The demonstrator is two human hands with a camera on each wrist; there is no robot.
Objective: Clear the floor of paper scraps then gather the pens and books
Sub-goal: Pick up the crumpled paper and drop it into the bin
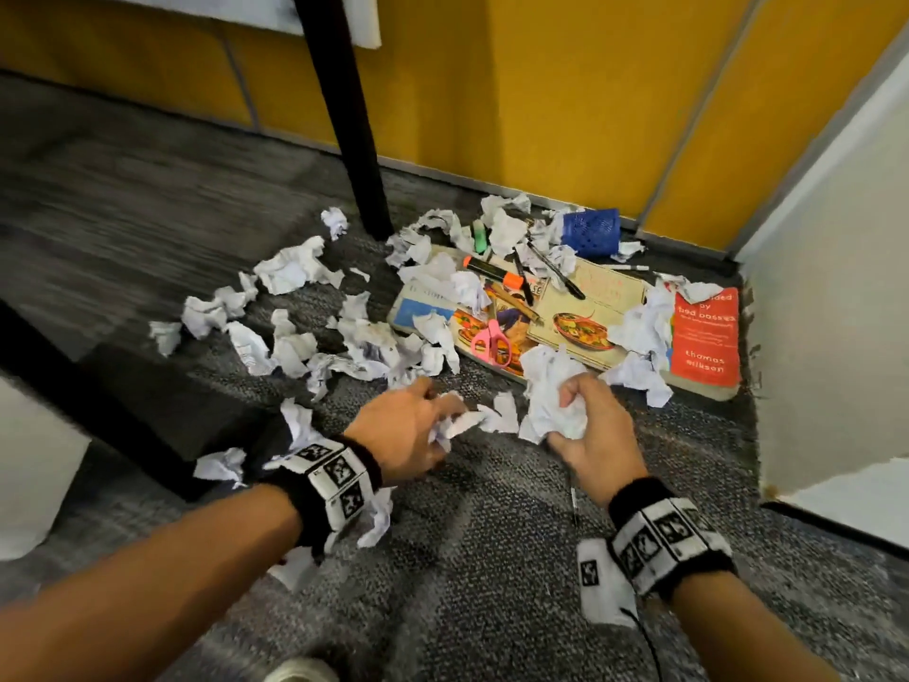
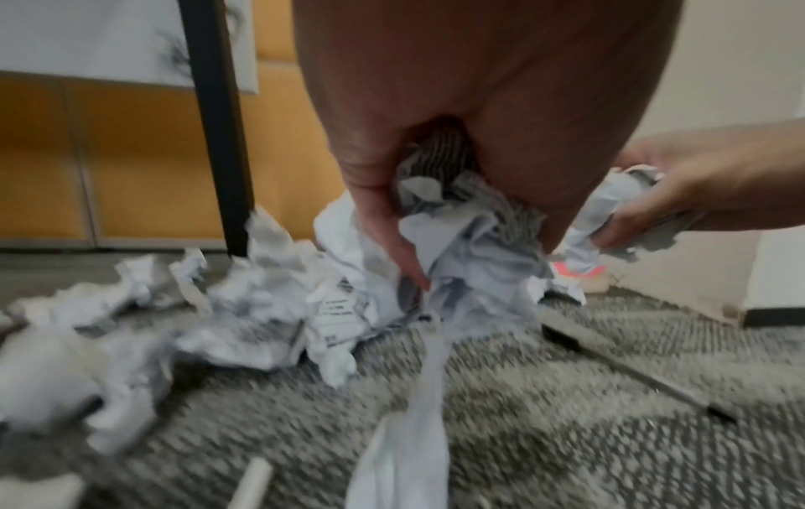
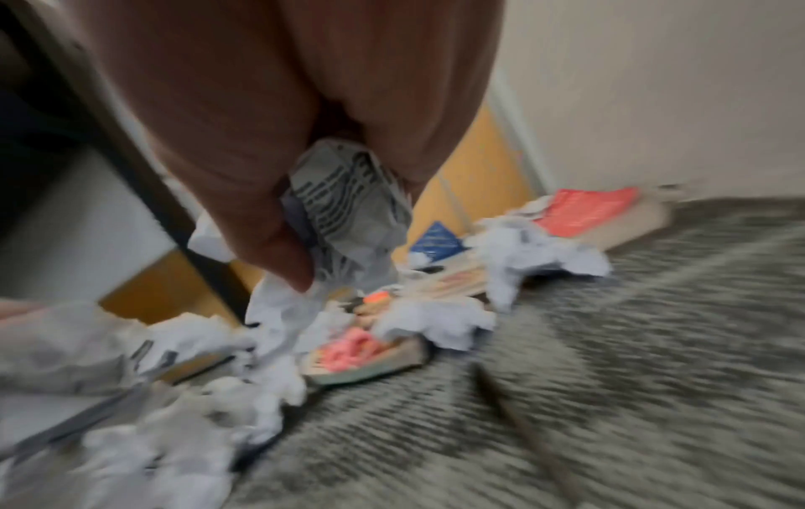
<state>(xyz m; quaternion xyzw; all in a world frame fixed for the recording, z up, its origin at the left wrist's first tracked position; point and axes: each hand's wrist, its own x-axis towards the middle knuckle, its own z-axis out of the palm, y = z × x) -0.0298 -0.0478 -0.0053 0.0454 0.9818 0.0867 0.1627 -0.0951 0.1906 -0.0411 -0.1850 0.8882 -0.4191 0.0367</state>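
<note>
Both hands are clenched on scraps: the right hand (image 1: 597, 435) balls a wad (image 1: 551, 396), the left hand (image 1: 408, 430) grips scraps (image 1: 455, 423) beside it. More paper (image 1: 295, 307) litters the carpet (image 1: 492, 558) from nine to twelve o'clock. Books (image 1: 590, 307) (pens (image 1: 556, 273) and pink scissors (image 1: 489, 342) on them) lie at one o'clock by the wall.

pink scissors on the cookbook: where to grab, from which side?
Take the pink scissors by the handle loops, which lie toward the near edge of the cookbook, coming from above on the near side. They lie flat with the blades pointing away, so the loops are the thickest, safest part. Both the left hand and right hand grip paper scraps, so one must empty first.
</note>
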